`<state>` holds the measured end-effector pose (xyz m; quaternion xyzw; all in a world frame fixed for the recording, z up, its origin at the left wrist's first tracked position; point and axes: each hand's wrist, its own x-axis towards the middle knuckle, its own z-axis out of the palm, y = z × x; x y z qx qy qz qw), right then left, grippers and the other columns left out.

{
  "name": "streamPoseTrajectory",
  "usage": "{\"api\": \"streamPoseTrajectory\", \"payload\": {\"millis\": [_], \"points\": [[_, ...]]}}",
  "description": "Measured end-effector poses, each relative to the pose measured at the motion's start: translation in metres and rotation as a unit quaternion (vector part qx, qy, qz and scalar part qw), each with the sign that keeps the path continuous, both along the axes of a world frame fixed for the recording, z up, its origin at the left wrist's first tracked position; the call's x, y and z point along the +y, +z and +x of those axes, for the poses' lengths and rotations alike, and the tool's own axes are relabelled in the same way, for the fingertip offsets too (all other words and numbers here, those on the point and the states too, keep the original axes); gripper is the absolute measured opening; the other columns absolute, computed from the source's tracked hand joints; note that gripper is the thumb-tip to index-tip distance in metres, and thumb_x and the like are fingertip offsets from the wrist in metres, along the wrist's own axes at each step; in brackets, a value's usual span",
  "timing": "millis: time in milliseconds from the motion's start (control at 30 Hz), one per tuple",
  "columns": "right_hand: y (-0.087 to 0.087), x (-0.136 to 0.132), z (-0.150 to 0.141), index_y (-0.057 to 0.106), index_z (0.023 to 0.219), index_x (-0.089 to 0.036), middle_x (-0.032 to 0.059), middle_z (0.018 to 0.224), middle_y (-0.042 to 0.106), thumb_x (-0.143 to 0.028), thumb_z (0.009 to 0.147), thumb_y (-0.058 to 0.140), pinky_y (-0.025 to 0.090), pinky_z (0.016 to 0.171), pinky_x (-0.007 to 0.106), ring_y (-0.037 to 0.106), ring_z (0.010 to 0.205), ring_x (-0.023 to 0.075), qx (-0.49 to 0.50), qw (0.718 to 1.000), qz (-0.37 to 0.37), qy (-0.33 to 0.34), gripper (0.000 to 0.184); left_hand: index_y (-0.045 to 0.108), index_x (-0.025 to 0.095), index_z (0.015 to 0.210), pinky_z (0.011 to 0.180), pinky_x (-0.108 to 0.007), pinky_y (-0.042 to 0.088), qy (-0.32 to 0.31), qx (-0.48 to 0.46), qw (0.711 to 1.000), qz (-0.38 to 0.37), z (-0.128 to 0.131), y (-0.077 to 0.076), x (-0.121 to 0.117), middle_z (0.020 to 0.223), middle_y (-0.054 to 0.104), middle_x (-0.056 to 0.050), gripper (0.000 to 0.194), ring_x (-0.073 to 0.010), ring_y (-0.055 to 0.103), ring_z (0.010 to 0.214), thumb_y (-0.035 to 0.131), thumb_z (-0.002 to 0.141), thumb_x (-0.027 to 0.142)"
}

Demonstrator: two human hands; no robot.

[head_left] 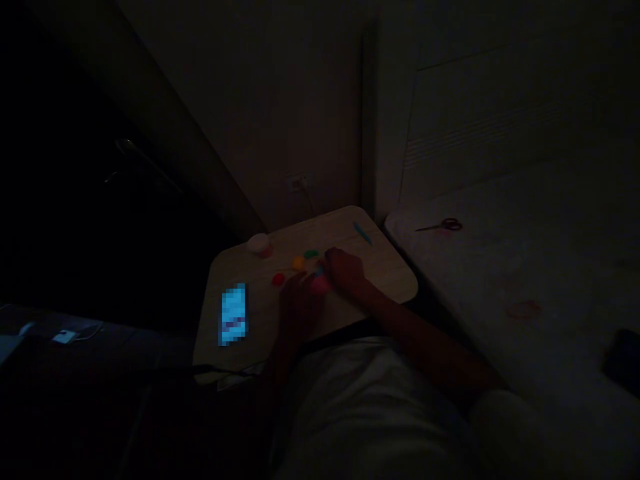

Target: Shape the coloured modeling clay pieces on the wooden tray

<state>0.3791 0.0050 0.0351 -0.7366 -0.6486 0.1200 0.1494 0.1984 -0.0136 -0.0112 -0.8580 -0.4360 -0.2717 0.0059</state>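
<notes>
The room is very dark, so fine detail is lost. On a small wooden-topped table, a bright pink lump (320, 285) shows between my two hands, with a bit of blue (319, 272) at its upper edge. My left hand (300, 301) is beside the pink lump; its fingers are dim, and their grip is unclear. From the right, my right hand (346, 270) reaches in with its fingers curled closed near the blue bit. Whatever they pinch is hidden. Just beyond lie a green piece (311, 255), a yellow lump (299, 263) and a red lump (278, 279).
On the tabletop (265, 313) are a lit phone-like screen (233, 315), a pale round tub (259, 245) and a thin blue-green stick (363, 233). Scissors (445, 225) rest on the pale surface (480, 267) at right. A wall socket (299, 183) sits behind the table.
</notes>
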Motion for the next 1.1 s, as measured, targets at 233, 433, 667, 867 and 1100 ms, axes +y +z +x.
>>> {"api": "streamPoseTrajectory", "payload": {"millis": [233, 433, 667, 867, 1100], "points": [[-0.003, 0.004, -0.010, 0.060, 0.122, -0.014, 0.0183, 0.117, 0.072, -0.058, 0.100, 0.051, 0.052, 0.084, 0.035, 0.071, 0.105, 0.0295, 0.024, 0.999, 0.002, -0.036, 0.050, 0.061, 0.017, 0.132, 0.112, -0.053, 0.041, 0.019, -0.002, 1.000, 0.006, -0.001, -0.005, 0.002, 0.141, 0.056, -0.018, 0.041, -0.0347, 0.051, 0.132, 0.056, 0.096, 0.036], [-0.008, 0.000, -0.005, 0.058, 0.126, -0.018, 0.0149, 0.118, 0.072, -0.057, 0.101, 0.049, 0.050, 0.088, 0.034, 0.070, 0.109, 0.0275, 0.035, 0.999, 0.010, -0.033, 0.048, 0.056, 0.016, 0.137, 0.113, -0.053, 0.040, 0.021, -0.009, 1.000, 0.002, 0.000, -0.004, 0.001, 0.141, 0.055, -0.019, 0.044, -0.0338, 0.050, 0.133, 0.054, 0.097, 0.036], [-0.006, 0.000, -0.006, 0.056, 0.129, -0.016, 0.0169, 0.119, 0.071, -0.059, 0.097, 0.054, 0.051, 0.088, 0.036, 0.070, 0.110, 0.0288, 0.031, 0.999, 0.004, -0.026, 0.054, 0.059, 0.017, 0.135, 0.114, -0.053, 0.040, 0.026, 0.003, 1.000, 0.001, 0.001, -0.003, 0.000, 0.141, 0.054, -0.017, 0.042, -0.0340, 0.050, 0.133, 0.054, 0.097, 0.036], [-0.001, 0.001, -0.005, 0.057, 0.123, -0.013, 0.0200, 0.119, 0.070, -0.052, 0.097, 0.060, 0.052, 0.086, 0.035, 0.070, 0.109, 0.0290, -0.008, 1.000, -0.018, -0.007, 0.047, 0.064, 0.021, 0.131, 0.110, -0.053, 0.043, 0.040, 0.002, 0.999, -0.028, 0.003, -0.002, 0.002, 0.137, 0.056, -0.016, 0.041, -0.0342, 0.052, 0.129, 0.057, 0.096, 0.038], [0.004, 0.006, -0.006, 0.060, 0.121, -0.013, 0.0200, 0.119, 0.070, -0.046, 0.095, 0.065, 0.053, 0.085, 0.036, 0.070, 0.106, 0.0303, -0.020, 1.000, -0.013, 0.002, 0.042, 0.064, 0.021, 0.135, 0.110, -0.053, 0.043, 0.034, 0.004, 0.999, -0.024, 0.003, -0.004, 0.003, 0.139, 0.054, -0.017, 0.044, -0.0345, 0.050, 0.130, 0.058, 0.095, 0.040]]}}
